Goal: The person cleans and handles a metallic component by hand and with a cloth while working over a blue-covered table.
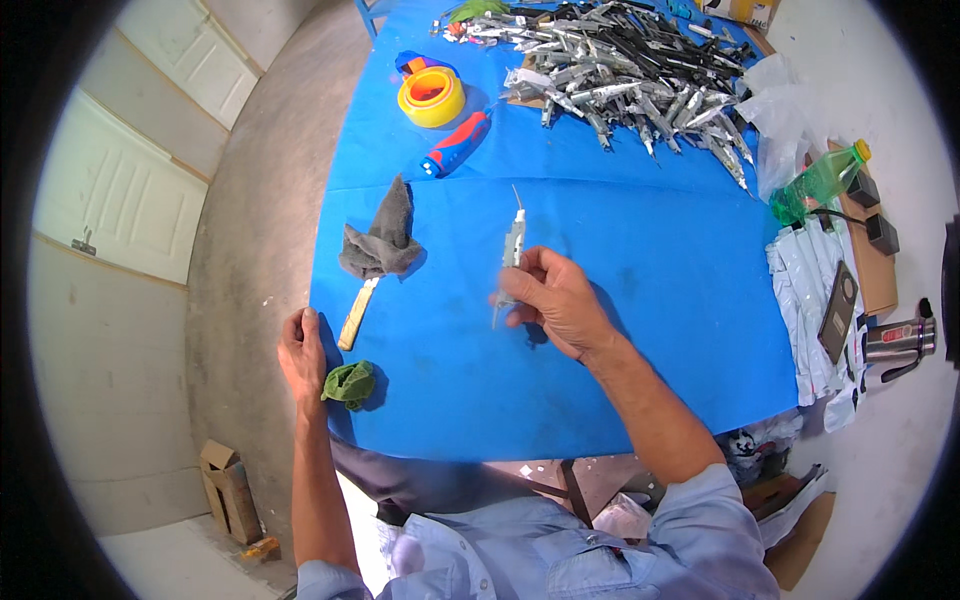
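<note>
My right hand (560,305) grips a slim grey metal part (514,243) with thin rods at both ends, holding it upright over the blue table. My left hand (302,350) is at the table's left edge, fingers curled; whether it holds anything is hidden. Beside that hand lies a crumpled green cloth (349,385). Farther up, a grey cloth (380,240) lies over the end of a flat pale stick (357,315).
At the back lie a large pile of metal parts (620,75), a yellow tape roll (431,115) and a red-blue tool (455,145). The right side holds a green bottle (810,185), white plastic bags (800,320) and a steel mug (898,340). The blue tabletop (650,260) has curved edges in view.
</note>
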Demonstrator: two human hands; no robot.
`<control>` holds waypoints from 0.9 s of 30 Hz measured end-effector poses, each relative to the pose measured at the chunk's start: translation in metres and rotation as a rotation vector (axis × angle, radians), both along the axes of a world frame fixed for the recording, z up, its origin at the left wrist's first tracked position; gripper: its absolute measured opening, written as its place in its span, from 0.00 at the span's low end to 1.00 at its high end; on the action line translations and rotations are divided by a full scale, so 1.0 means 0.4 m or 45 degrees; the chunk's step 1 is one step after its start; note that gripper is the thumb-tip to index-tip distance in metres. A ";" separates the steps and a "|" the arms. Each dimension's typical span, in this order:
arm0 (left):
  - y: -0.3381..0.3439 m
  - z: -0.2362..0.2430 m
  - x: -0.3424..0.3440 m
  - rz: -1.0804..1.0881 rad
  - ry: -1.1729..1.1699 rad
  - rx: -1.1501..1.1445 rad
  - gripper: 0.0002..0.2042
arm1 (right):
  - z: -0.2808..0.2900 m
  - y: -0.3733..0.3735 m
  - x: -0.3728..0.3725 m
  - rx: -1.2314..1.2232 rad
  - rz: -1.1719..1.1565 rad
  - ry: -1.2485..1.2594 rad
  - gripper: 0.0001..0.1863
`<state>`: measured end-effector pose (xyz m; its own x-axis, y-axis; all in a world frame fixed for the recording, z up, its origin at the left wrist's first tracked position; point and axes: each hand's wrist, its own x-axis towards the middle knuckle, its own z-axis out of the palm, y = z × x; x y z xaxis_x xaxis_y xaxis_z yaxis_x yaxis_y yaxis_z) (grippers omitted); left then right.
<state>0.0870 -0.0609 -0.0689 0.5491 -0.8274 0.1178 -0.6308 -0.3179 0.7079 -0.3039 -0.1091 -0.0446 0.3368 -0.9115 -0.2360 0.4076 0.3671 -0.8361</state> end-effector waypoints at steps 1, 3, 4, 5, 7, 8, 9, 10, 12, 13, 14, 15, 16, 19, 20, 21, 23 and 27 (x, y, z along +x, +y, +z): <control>0.000 0.004 -0.002 -0.004 0.002 -0.011 0.24 | -0.001 0.001 0.003 -0.015 -0.009 -0.013 0.22; 0.002 0.009 -0.004 -0.009 0.006 -0.037 0.24 | 0.004 0.003 0.006 -0.030 -0.009 -0.035 0.21; 0.005 0.010 -0.003 -0.009 0.021 -0.066 0.25 | 0.012 0.004 0.007 -0.029 0.002 -0.045 0.19; 0.009 0.010 0.000 -0.009 0.035 -0.095 0.25 | 0.019 0.005 0.008 -0.029 0.014 -0.056 0.17; 0.007 -0.005 0.013 0.002 0.106 -0.186 0.25 | 0.007 -0.002 0.004 -0.014 -0.005 -0.057 0.18; 0.002 -0.020 0.026 0.017 0.163 -0.247 0.25 | -0.001 -0.005 0.003 -0.006 -0.012 -0.057 0.19; 0.003 -0.031 0.042 0.033 0.218 -0.309 0.25 | -0.005 -0.006 0.004 -0.014 -0.032 -0.061 0.19; 0.007 -0.020 0.033 0.043 0.225 -0.341 0.24 | -0.009 -0.007 0.002 -0.021 -0.056 -0.062 0.19; 0.031 0.014 0.018 0.071 0.236 -0.401 0.23 | -0.006 -0.009 0.004 -0.031 -0.077 -0.055 0.20; 0.040 0.036 -0.002 0.056 0.222 -0.419 0.22 | -0.002 -0.010 0.001 -0.031 -0.085 -0.044 0.20; 0.053 0.063 -0.025 0.043 0.207 -0.437 0.22 | 0.000 -0.010 -0.002 -0.031 -0.092 -0.032 0.20; 0.072 0.097 -0.054 0.034 0.193 -0.455 0.21 | -0.001 -0.006 -0.002 -0.042 -0.100 -0.029 0.20; 0.091 0.139 -0.101 -0.026 0.187 -0.417 0.18 | -0.005 -0.003 0.000 -0.050 -0.110 -0.024 0.20; 0.141 0.174 -0.226 -0.287 0.489 -0.428 0.10 | -0.001 0.010 0.021 -0.079 -0.131 0.003 0.20; 0.151 0.180 -0.275 -0.339 0.577 -0.319 0.09 | 0.005 0.017 0.023 -0.089 -0.149 0.021 0.20; 0.160 0.185 -0.322 -0.386 0.662 -0.208 0.09 | 0.012 0.022 0.030 -0.103 -0.168 0.025 0.20; 0.154 0.181 -0.408 -0.540 0.593 -0.181 0.09 | 0.025 0.034 0.037 -0.127 -0.214 0.038 0.20; 0.118 0.151 -0.503 -0.582 0.882 -0.065 0.10 | 0.014 0.036 0.023 -0.133 -0.138 0.115 0.20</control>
